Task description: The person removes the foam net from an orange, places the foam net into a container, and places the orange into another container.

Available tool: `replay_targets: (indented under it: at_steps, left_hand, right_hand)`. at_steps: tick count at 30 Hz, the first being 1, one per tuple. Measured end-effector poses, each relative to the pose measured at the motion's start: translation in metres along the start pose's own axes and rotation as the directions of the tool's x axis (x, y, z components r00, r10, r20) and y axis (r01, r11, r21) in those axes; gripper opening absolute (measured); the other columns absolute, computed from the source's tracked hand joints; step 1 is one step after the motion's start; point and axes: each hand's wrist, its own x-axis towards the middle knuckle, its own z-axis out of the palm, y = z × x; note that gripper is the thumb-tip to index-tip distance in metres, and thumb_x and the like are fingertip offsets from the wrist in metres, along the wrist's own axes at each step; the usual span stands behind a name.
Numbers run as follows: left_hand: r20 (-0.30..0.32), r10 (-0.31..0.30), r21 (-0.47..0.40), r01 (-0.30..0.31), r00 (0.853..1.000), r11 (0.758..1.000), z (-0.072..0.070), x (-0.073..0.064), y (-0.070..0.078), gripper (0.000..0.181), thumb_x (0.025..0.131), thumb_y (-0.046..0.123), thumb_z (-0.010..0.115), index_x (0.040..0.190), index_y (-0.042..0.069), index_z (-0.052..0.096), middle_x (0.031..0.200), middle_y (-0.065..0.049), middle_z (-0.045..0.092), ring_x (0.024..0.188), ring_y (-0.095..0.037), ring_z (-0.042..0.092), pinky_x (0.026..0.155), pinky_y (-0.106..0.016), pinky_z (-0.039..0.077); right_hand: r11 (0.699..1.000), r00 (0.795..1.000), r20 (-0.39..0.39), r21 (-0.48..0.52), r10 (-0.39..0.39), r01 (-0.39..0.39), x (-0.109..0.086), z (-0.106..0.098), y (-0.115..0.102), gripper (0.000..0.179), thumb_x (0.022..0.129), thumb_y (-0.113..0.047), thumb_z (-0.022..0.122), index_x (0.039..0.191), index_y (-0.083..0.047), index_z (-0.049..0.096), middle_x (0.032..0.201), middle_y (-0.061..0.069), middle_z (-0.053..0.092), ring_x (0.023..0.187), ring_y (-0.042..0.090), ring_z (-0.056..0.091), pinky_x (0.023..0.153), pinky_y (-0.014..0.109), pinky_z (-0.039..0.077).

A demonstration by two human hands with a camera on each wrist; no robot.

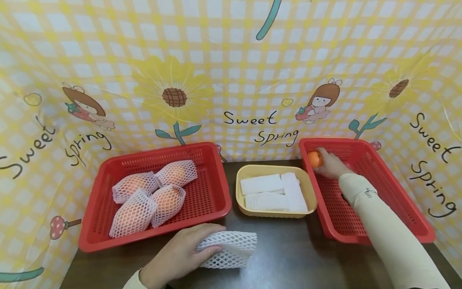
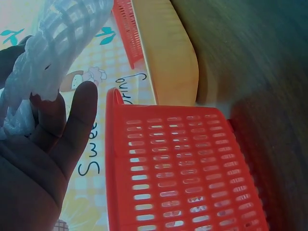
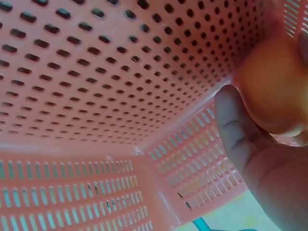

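Fruit [image 1: 315,159] far right; net [image 1: 234,249] near left
Right hand [image 1: 331,164] grips the fruit inside the right basket [image 1: 341,214]; left hand [image 1: 184,249] holds the net, long axis roughly sideways; fruit lies beyond it, rightward.

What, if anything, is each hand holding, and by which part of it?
The left hand holds a white foam net by the end nearest the palm. The right hand holds an orange fruit around its side.
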Motion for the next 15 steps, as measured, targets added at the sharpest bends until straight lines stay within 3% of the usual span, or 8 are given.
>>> replay_targets:
  at_steps: [6, 15]
  left_hand:
    - [0.005, -0.01, -0.02, 0.01, 1.0, 1.0, 0.0026, 0.0015, -0.0015, 0.036, 0.097, 0.038, 0.068, 0.128, 0.02, 0.066, 0.118, 0.012, 0.066, 0.098, -0.004, 0.061, 0.087, -0.035, 0.054]
    - [0.017, -0.001, -0.008, 0.001, 1.0, 1.0, 0.006, 0.0041, -0.0042, 0.035, 0.097, 0.036, 0.069, 0.128, 0.021, 0.066, 0.119, 0.012, 0.066, 0.1, -0.004, 0.061, 0.087, -0.035, 0.053]
  right_hand:
    - [1.0, 1.0, -0.004, 0.009, -0.006, 0.006, -0.0006, 0.0019, 0.0036, 0.087, 0.088, -0.026, 0.074, 0.147, 0.01, 0.021, 0.127, 0.039, 0.048, 0.113, 0.051, 0.05, 0.098, 0.065, 0.04]
    - [1.0, 0.999, 0.042, 0.023, 0.01, -0.011, -0.0048, -0.0002, 0.0027, 0.092, 0.091, -0.032, 0.071, 0.152, 0.01, 0.016, 0.134, 0.041, 0.045, 0.118, 0.053, 0.05, 0.102, 0.065, 0.038]
